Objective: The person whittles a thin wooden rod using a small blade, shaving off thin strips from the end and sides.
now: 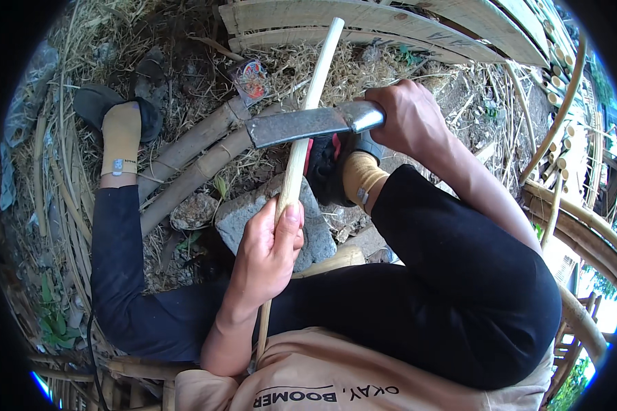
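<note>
A long pale wooden stick (317,75), stripped of bark, slants up and away from my body. My left hand (271,246) is closed around its lower part, thumb lying along the wood. The stick's thin lower end reaches my shirt. In my right hand (411,113) is a machete (298,126) with a broad, short, grey blade and a metal collar, its handle hidden inside my closed fingers. The blade lies across the stick above my left hand, pointing left. It covers the stick there; whether the edge cuts into the wood I cannot tell.
Beneath the stick sits a grey stone block (253,216). Two bamboo poles (199,161) lie on straw-strewn ground to its left, near a crumpled plastic wrapper (250,81). Curved bamboo slats (363,31) stand at the far side. Cut bamboo poles (562,147) are stacked at right.
</note>
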Motion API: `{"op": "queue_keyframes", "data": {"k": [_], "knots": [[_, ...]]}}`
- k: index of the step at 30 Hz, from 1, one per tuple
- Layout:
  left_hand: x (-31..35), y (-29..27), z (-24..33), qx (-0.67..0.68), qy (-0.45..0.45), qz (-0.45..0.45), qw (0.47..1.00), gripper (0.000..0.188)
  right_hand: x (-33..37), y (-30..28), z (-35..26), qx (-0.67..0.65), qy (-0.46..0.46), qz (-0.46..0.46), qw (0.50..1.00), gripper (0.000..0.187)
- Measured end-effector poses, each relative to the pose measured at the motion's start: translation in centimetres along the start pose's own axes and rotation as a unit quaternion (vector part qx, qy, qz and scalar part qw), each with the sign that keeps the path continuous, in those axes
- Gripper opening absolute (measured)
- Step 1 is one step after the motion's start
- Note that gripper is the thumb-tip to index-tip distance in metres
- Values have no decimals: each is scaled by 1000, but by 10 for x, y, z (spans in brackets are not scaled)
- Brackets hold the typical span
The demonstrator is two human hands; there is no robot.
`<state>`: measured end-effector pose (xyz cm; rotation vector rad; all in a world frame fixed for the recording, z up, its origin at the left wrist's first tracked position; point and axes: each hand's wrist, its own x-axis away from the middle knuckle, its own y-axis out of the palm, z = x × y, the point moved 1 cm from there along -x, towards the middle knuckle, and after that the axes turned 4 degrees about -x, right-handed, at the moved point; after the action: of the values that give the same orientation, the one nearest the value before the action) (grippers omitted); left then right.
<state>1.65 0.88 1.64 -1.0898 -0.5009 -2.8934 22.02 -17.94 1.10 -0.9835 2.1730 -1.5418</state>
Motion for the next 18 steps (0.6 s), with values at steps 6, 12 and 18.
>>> {"op": "queue_keyframes", "data": {"k": [6,12,18], "knots": [[7,3,2,40,-18,-22,999,29,-6,-16,49,74,96,36,992,17],[1,-2,4,115,-80,-84,987,32,-2,-32,60,52,116,98,987,17],[-6,-12,4,226,-74,-195,951,36,6,-21,23,-21,8,13,1000,12]]}}
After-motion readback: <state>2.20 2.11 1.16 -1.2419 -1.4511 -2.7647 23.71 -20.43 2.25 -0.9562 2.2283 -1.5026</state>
